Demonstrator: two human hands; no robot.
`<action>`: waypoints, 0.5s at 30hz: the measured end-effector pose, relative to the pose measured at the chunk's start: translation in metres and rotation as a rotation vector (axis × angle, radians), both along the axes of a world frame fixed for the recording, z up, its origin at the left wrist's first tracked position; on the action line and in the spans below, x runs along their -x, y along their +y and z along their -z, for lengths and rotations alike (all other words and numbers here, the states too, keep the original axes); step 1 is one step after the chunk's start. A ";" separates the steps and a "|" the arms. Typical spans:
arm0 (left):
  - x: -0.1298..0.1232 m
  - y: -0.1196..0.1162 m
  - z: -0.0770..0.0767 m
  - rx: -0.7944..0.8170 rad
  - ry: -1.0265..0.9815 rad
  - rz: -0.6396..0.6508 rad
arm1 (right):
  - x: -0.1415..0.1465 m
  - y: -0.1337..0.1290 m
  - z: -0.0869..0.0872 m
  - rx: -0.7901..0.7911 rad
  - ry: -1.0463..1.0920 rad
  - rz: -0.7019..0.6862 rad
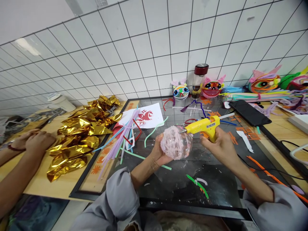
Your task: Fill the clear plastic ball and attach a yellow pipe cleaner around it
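Note:
My left hand (159, 153) is wrapped round the left and lower side of a clear ball (187, 146), partly covered in fuzzy pale pink pipe cleaner (171, 143). In my right hand (220, 144) is a yellow hot glue gun (201, 126), its fingers closed round the handle and trigger. The metal nozzle points left and meets the upper part of the ball, at or very near the pink rows; I cannot tell if it touches. A white glue stick (227, 115) sticks out from the gun's back end.
Crumpled gold foil (79, 131) and a bundle of pastel pipe cleaners (122, 138) lie left. Another person's hands (36, 140) rest at the far left. Decorated ball faces (181, 92), a red-lidded bottle (198, 81) and a black phone (250, 112) are behind. A black cord (267, 173) runs right.

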State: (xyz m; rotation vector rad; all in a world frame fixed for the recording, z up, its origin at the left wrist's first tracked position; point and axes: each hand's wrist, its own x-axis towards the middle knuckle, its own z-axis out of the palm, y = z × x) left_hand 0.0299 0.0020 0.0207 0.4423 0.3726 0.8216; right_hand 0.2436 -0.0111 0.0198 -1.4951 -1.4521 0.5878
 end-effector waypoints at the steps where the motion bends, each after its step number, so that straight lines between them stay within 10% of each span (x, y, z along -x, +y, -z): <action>1: 0.000 0.000 0.000 0.002 0.002 -0.003 | 0.000 0.000 0.000 -0.009 -0.009 0.001; 15: 0.004 0.008 0.003 0.038 -0.035 -0.108 | 0.005 -0.003 -0.002 0.022 0.010 -0.048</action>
